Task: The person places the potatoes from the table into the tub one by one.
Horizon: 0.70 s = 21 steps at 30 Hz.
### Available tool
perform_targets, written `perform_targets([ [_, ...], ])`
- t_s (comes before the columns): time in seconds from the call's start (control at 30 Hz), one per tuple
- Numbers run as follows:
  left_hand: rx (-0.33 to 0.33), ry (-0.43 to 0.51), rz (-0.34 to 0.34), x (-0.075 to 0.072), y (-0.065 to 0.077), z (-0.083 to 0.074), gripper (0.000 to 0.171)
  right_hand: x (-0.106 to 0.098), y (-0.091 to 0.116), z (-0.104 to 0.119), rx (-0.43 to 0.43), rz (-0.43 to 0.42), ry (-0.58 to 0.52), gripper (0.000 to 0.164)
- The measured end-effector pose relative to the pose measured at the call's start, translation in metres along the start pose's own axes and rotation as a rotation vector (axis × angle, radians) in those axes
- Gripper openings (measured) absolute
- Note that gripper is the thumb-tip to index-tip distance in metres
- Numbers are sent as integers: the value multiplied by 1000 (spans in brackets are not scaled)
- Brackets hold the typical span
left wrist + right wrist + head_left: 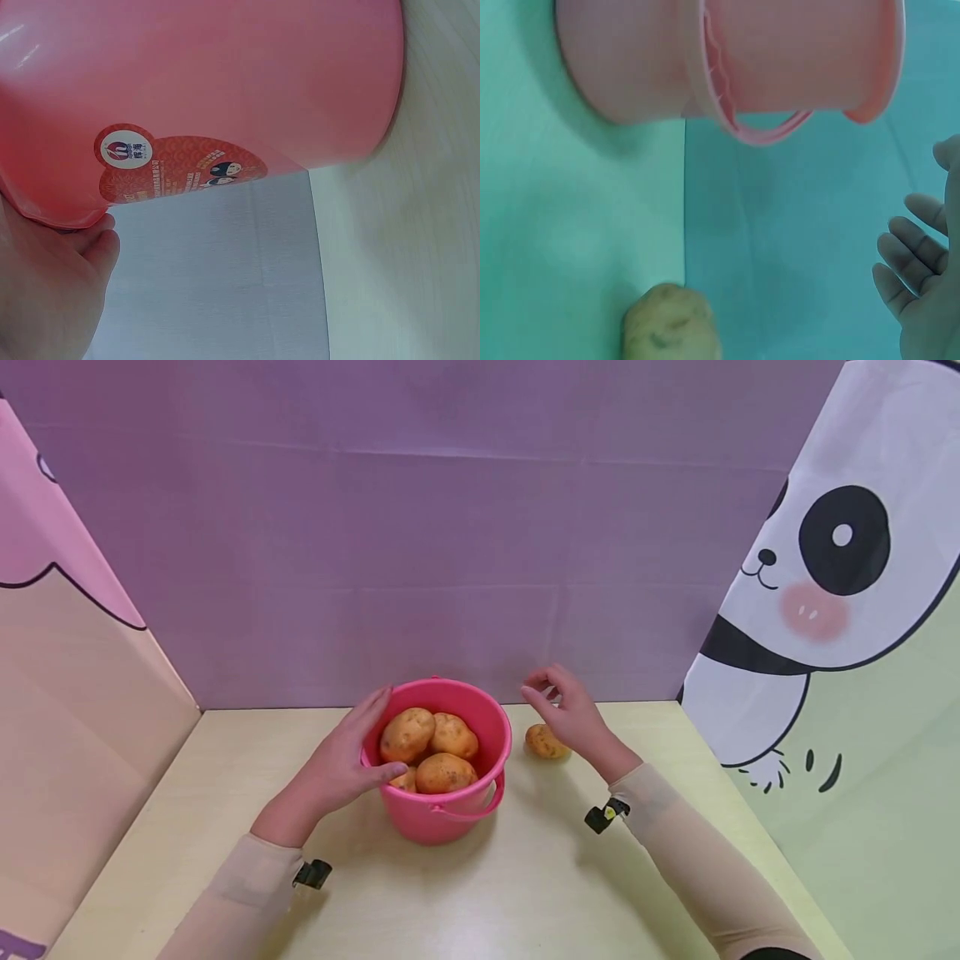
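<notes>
A pink bucket (427, 820) stands on the table with several potatoes (446, 773) inside. My left hand (339, 770) holds its left side, the thumb reaching over the near rim and the fingers along the outer rim. In the left wrist view, those fingers (101, 251) lie against the underside of the rim, near a red printed label (180, 169). To the right of the bucket, one loose potato (544, 742) rests on the table. My right hand (576, 714) hovers just above and beside it, holding nothing, its fingers loosely bent.
The bucket's pink handle (480, 814) hangs down at its front right. Behind the light wooden table (465, 910) rises a purple backdrop (450, 527). Printed panels flank the table, with a panda (810, 627) on the right one.
</notes>
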<state>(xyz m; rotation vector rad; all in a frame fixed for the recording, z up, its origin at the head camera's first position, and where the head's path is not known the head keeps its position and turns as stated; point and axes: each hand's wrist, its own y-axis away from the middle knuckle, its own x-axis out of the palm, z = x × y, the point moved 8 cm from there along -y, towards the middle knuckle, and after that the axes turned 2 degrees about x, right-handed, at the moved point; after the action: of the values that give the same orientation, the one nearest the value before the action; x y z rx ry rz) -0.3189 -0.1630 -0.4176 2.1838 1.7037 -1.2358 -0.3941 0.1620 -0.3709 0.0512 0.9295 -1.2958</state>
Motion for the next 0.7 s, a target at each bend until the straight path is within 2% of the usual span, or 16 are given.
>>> perform_targets([
  [0.13, 4, 4, -4, 0, 0, 0, 112, -4, 6, -16, 26, 9, -4, 27],
  [0.43, -13, 17, 2, 3, 0, 3, 115, -2, 17, -45, 3, 92, 105, 39],
  [0.7, -19, 15, 4, 3, -1, 5, 115, 0, 25, -66, 31, 125, 117, 45],
])
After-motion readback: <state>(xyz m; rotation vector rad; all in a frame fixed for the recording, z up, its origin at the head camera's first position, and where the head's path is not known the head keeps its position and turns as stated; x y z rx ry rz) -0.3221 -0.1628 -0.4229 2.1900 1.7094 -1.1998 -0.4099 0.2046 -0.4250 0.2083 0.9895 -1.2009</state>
